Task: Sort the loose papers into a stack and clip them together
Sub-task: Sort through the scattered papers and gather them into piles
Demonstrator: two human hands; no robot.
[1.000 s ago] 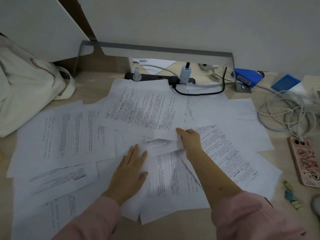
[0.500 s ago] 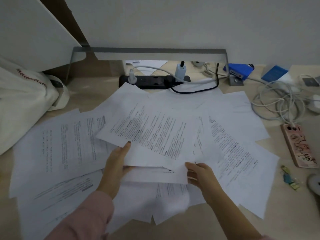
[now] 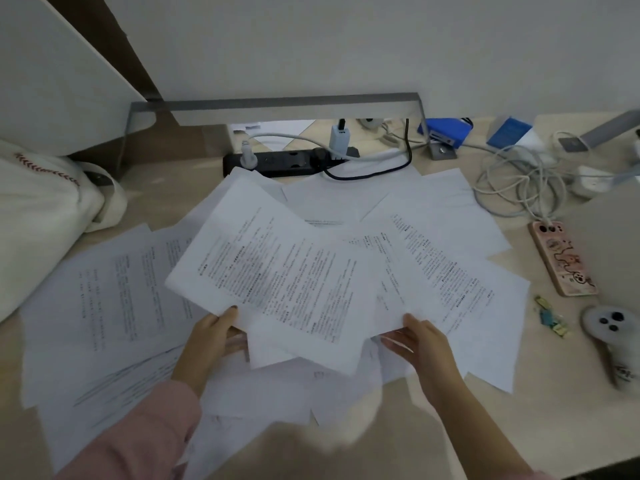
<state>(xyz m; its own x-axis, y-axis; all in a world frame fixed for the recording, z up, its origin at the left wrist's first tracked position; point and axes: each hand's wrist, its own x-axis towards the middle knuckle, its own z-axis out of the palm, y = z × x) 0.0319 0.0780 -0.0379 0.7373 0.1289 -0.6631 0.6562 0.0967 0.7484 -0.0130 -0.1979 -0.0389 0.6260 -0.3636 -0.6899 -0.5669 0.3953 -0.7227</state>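
Observation:
Many printed white sheets lie scattered over the wooden desk (image 3: 540, 410). Both hands hold a fanned bunch of sheets (image 3: 284, 282) lifted off the pile. My left hand (image 3: 211, 336) grips the bunch's near left edge, thumb on top. My right hand (image 3: 420, 341) grips the near right edge, thumb on top and fingers underneath. More loose sheets (image 3: 114, 292) stay flat on the left, and others (image 3: 460, 216) on the right. Small coloured clips (image 3: 550, 317) lie on the desk to the right of the papers.
A black power strip (image 3: 284, 162) with plugs sits behind the papers under a grey monitor stand (image 3: 294, 105). Tangled white cables (image 3: 519, 181), a cased phone (image 3: 562, 261), a white controller (image 3: 611, 330) and blue boxes (image 3: 446, 131) fill the right side. A cream bag (image 3: 41, 209) lies at left.
Both hands went from pressing on flat sheets to gripping a bunch and lifting it toward me. The held bunch now fans out wider over the pile.

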